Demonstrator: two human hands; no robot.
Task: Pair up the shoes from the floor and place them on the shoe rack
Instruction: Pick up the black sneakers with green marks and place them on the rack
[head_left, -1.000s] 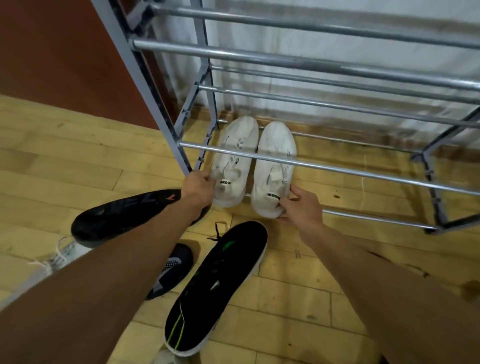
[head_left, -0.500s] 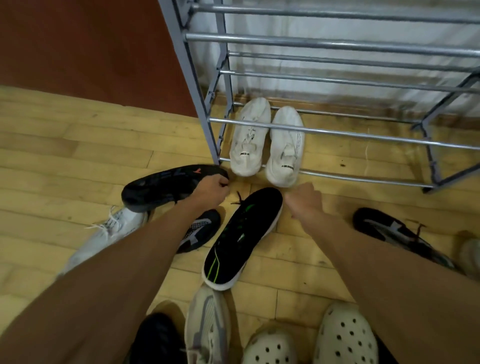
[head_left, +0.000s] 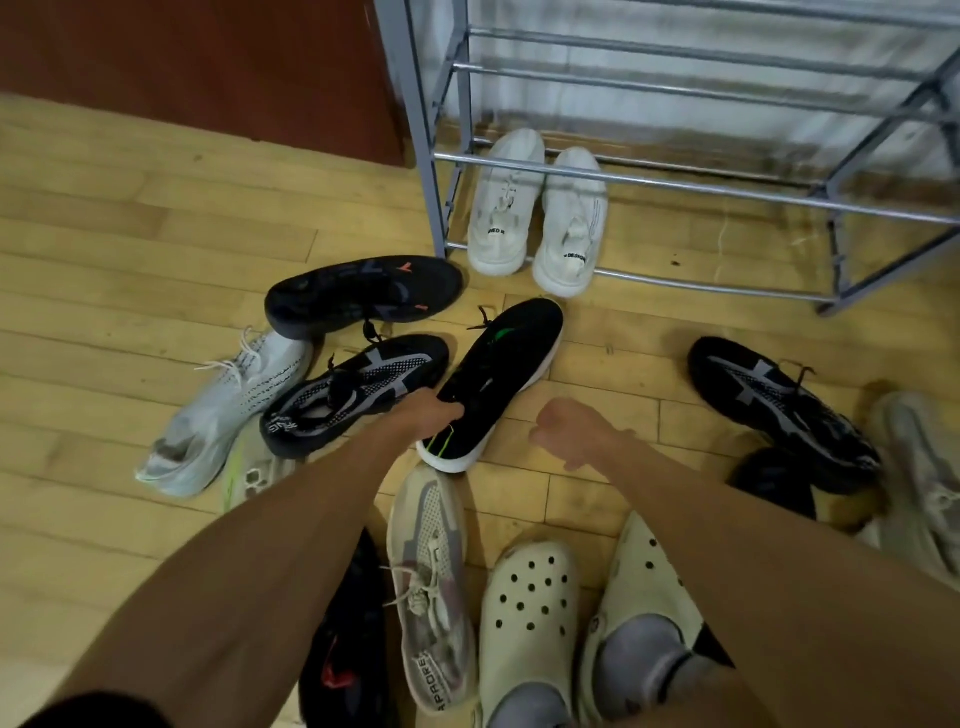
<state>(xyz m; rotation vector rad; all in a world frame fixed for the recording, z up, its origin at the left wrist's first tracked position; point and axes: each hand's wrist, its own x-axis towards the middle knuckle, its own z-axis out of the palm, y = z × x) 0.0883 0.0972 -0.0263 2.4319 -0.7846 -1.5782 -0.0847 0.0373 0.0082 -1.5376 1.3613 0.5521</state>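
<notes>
A white pair of sneakers (head_left: 498, 208) stands side by side on the lowest bars of the grey metal shoe rack (head_left: 435, 156). On the floor in front lies a black shoe with a white sole and green marks (head_left: 506, 374). My left hand (head_left: 431, 415) curls onto its collar on the left side. My right hand (head_left: 566, 431) hovers just right of that shoe's heel in a loose fist, holding nothing. A black shoe with orange marks (head_left: 363, 296) lies on its side to the left. One black-and-grey mesh shoe (head_left: 353, 395) lies beside my left hand, its match (head_left: 779, 410) far right.
A pale grey sneaker (head_left: 228, 410) lies at left, a beige sneaker (head_left: 431, 582) and a black shoe with red (head_left: 343, 649) near my feet, another beige shoe (head_left: 924, 467) at the right edge. Cream clogs (head_left: 530, 613) are on the feet. Wooden floor, red-brown wall behind.
Both hands have let go of the white pair and pulled back from the rack. The left hand has come down onto the black green-marked shoe. The view has backed away.
</notes>
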